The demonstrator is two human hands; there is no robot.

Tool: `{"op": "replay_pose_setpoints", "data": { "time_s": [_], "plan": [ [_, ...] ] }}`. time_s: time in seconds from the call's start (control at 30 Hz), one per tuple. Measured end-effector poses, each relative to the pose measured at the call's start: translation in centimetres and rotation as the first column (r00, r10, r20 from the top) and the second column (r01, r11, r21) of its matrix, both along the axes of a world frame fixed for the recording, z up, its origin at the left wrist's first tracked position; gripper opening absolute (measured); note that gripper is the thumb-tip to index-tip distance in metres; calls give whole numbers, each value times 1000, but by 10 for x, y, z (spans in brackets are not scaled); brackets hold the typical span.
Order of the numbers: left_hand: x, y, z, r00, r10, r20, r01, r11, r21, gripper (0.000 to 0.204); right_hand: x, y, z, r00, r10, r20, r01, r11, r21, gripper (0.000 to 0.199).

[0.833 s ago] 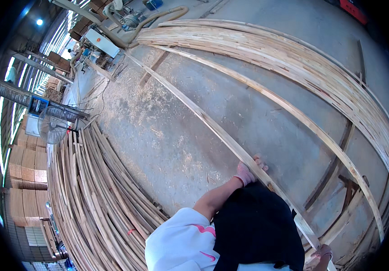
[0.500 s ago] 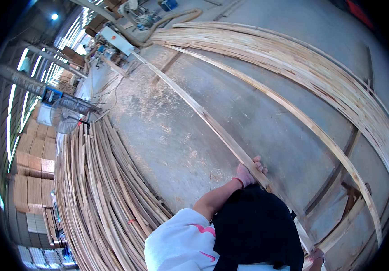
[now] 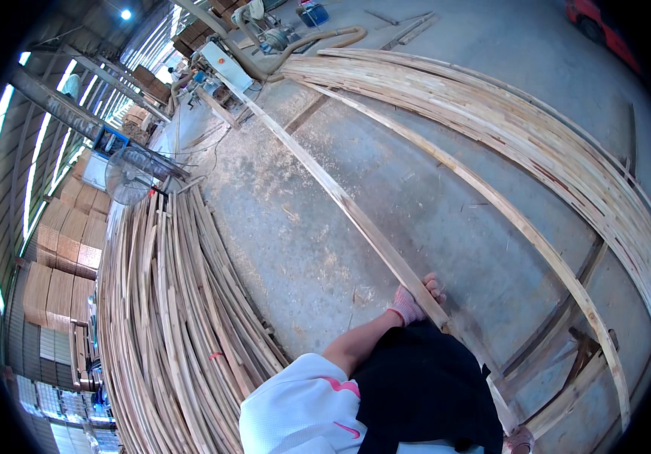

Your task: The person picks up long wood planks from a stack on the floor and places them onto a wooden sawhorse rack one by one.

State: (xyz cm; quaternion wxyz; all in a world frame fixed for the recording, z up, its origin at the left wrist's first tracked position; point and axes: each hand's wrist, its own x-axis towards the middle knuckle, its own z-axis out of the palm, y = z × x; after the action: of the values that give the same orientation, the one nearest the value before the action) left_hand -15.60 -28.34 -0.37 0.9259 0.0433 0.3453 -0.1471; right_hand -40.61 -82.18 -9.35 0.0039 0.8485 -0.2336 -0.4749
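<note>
Wooden strip (image 3: 344, 203), pale and slender, is clasped by the left hand (image 3: 407, 304), grip of the right hand (image 3: 520, 439) unclear.

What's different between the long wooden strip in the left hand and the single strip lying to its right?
The held strip is gripped by the left hand; no hand touches the lying strip. The held strip passes beside the body; the lying strip is farther right, nearer the broad stack. The held strip looks nearly straight, the lying strip bowed, perhaps from the lens. Both are long, narrow and wooden.
</note>
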Motion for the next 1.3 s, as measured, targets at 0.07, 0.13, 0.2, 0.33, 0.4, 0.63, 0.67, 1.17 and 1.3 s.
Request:
{"op": "replay_pose_setpoints", "data": {
  "time_s": [0.07,0.13,0.2,0.33,0.4,0.63,0.67,1.17,1.3],
  "plan": [
    [-7,-3,-15,997,27,76,-18,993,-114,32,0,2,10,999,4,37,-2,999,-37,56],
    [-14,-2,-37,967,64,248,6,962,-272,31,-9,-6,9,993,48,107,-44,998,-44,52],
    [-18,1,-51,933,62,355,42,960,-278,33,-18,-10,13,941,110,320,-89,993,-80,52],
    [-14,-11,-21,993,86,78,-87,996,13,44,2,15,47,893,218,395,-115,956,-268,53],
    [-13,-7,-44,990,142,-14,-138,981,137,48,20,30,63,830,152,537,-73,984,-165,50],
    [-47,-29,-133,875,-471,115,476,879,-18,63,113,121,82,698,222,681,-260,965,-49,51],
    [-47,-43,-140,799,-570,190,594,798,-105,60,121,136,77,675,215,705,-257,965,-48,52],
    [-2,59,15,853,-516,71,412,752,515,38,89,9,125,834,-107,541,-47,964,263,37],
    [35,124,73,899,-424,107,263,720,642,37,35,-67,196,819,-348,455,286,937,202,44]
  ]
}}
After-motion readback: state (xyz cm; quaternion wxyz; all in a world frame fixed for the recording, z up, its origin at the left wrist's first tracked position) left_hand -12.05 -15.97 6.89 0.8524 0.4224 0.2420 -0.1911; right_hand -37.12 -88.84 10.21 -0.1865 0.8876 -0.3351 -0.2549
